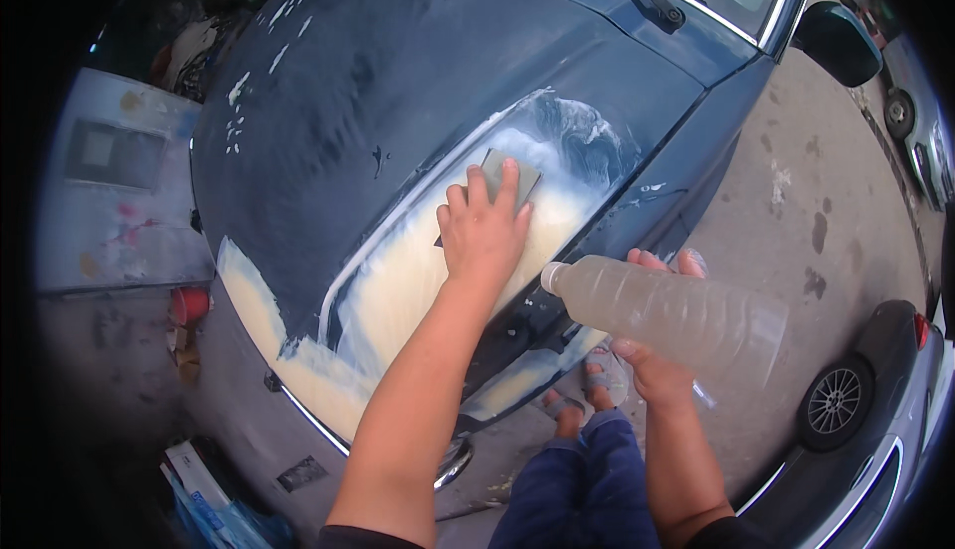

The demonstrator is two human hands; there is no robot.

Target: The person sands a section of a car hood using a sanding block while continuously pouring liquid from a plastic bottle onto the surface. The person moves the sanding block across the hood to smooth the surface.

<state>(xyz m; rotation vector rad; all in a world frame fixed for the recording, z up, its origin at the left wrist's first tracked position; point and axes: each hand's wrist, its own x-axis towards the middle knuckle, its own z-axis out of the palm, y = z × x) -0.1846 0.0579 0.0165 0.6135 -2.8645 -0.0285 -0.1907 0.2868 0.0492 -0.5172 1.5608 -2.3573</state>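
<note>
My left hand (pixel 484 226) presses a grey sanding block (pixel 513 173) flat against the car hood (pixel 328 82), fingers spread over its top. Most of the block's lower part is hidden under the palm. Beneath it lies a cream-coloured filler patch (pixel 408 295), with a wet, whitish smear (pixel 587 141) at its far end. In my right hand (pixel 659 365) is a clear plastic bottle (pixel 686 312) of cloudy liquid, tilted with its capped-looking neck toward the hood. The fingers wrap around it from below and behind. The bottle's neck stays apart from the hood.
Cream filler (pixel 249 285) also covers the hood's front edge. A paint-stained panel (pixel 109 221) stands at left, near a red container (pixel 189 303). A dark parked car (pixel 846 450) is at lower right, and a side mirror (pixel 839 44) juts out at upper right. My feet (pixel 597 380) stand beside the fender.
</note>
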